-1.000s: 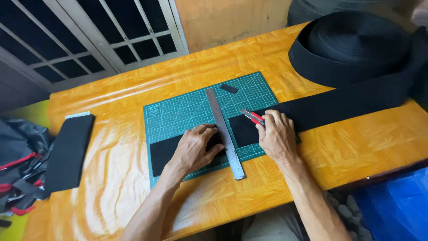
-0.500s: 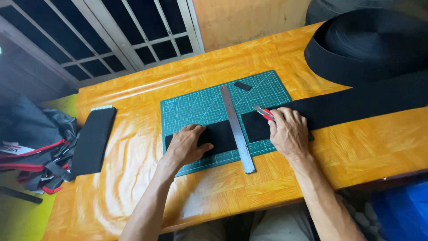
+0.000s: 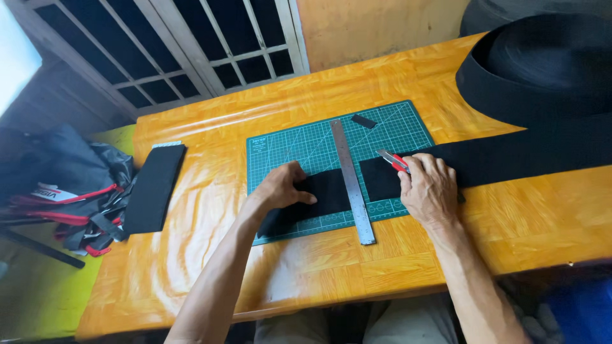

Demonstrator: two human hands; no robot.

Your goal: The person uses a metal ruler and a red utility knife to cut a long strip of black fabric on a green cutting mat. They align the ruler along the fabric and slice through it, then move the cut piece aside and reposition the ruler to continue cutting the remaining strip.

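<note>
Landmark: green cutting mat (image 3: 299,143), flat on the orange wooden table (image 3: 210,255).

Near edge of mat: metal ruler (image 3: 352,181) lies across the mat, near end overhanging onto the table. It crosses over the black strap (image 3: 382,178), which runs along the mat's near half and off its right edge.

Left of ruler, on mat: left hand (image 3: 284,188), palm down, fingers curled, pressing on the strap piece there. It pins the piece flat; whether the fingers pinch it, cannot tell.

Right of ruler, at mat's right edge: right hand (image 3: 430,188), closed around a red utility knife (image 3: 393,159), blade tip pointing at the ruler, heel of hand resting on the strap.

Handling, my read: the strap looks like wide woven webbing, so light, limp along its length and a bit stiff across. Not fragile. Likely to creep on the smooth mat unless pressed flat. Best hold is a flat palm close to the ruler, not a pinch at the edge.

Mat's far corner: small black offcut (image 3: 364,121).

Well left of mat: stack of cut black pieces (image 3: 153,188) near the table's left edge; black and red bag (image 3: 70,191) beyond it.

Far right of mat: big roll of black strap (image 3: 542,70), feeding the length on the mat.
</note>
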